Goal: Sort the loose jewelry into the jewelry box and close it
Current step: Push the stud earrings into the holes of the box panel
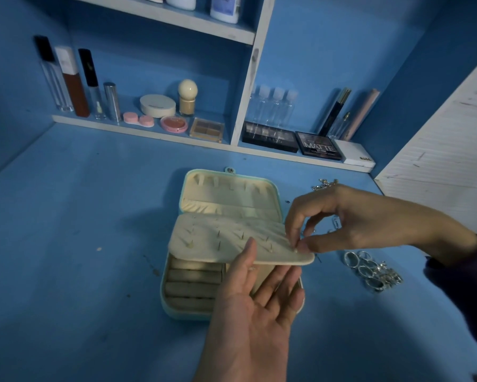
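The right hand (356, 224) pinches the near corner of the earring panel (226, 241), which the flat, open left hand (259, 293) supports from below over the open jewelry box (174, 307); earring seating appears underway, and the next move calls for a fine pinch on the loose rings (372, 271) lying beside the box.

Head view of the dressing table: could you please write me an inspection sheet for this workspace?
Surface: blue tabletop, dimly lit.
Job's things: jewelry box open; its earring panel lifted, pins poking through it; ring rolls below; silver rings and chain jewelry loose to its right.
Clutter: nothing seen.
Hands: left hand flat, palm up under the panel; right hand fingers pinch the panel's near edge.
Cables: nothing seen.
Surroundings: shelf of cosmetics behind, MATTE palette among them; white panel at right.
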`<action>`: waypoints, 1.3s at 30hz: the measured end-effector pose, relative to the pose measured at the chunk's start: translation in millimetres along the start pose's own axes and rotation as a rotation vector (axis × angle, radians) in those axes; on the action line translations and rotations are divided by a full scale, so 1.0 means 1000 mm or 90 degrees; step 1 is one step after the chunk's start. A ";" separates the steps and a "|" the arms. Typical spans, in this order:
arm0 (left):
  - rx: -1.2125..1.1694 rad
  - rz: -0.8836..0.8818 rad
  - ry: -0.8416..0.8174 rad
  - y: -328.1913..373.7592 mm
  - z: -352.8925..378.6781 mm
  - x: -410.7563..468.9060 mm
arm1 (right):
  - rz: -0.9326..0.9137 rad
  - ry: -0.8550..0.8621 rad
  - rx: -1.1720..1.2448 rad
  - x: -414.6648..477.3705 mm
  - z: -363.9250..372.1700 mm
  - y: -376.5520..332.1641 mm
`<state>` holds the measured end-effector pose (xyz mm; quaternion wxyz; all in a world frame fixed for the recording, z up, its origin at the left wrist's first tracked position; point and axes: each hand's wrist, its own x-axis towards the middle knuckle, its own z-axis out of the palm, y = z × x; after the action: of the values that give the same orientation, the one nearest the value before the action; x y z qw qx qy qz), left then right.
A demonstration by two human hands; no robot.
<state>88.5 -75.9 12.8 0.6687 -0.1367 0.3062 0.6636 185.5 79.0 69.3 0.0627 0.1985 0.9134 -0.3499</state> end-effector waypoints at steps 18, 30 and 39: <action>-0.008 0.007 -0.026 0.001 -0.004 0.001 | -0.063 -0.004 -0.126 0.000 0.001 -0.010; -0.014 0.007 -0.010 0.004 0.001 0.000 | -0.051 0.068 -0.075 -0.007 0.005 0.001; -0.062 0.034 -0.043 0.019 0.022 0.005 | -0.053 0.251 0.244 -0.015 0.009 0.020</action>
<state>74.5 -57.0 31.0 0.6532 -0.1383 0.2545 0.6996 207.0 82.1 54.0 -0.1693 0.2331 0.8326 -0.4731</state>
